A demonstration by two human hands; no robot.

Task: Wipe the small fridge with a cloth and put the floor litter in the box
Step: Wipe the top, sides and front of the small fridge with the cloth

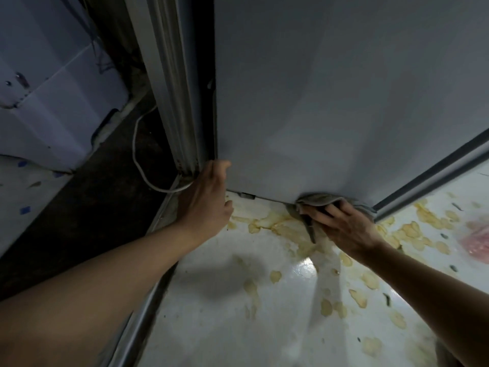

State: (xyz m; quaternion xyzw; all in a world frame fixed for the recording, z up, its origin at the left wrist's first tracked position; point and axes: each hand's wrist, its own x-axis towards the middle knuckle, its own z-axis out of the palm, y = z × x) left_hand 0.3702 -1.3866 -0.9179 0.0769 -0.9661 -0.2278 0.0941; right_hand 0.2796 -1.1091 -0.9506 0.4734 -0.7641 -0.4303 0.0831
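Fridge [330,102] first: its pale grey side panel stands upright on a white, glossy surface [225,327] blotched with yellowish stains, and it fills most of what I can see from here. Along the panel's bottom edge, toward the right corner where a dark door seal [428,176] runs down at a slant, a crumpled grey cloth [317,201] is bunched against the fridge's base. The right hand [346,229] presses on that cloth, fingers bent over its folds and gripping it, so the cloth sits between the fingers and the lower rim of the panel. The left hand [209,197] is at the panel's bottom left corner, fingers hooked round the vertical edge of the fridge and out of sight behind it, thumb lying near the stained surface; it grips the corner itself. Just left of that hand a white cable [137,154] loops down and passes behind the wrist, beside a ribbed grey strip [172,88] that runs up the fridge's back edge. Farther left, across a dark gap, stands a white appliance [53,88] with scuffed marks. At the right edge of the stained surface lies something pink and blurred [476,239], which I cannot make out.
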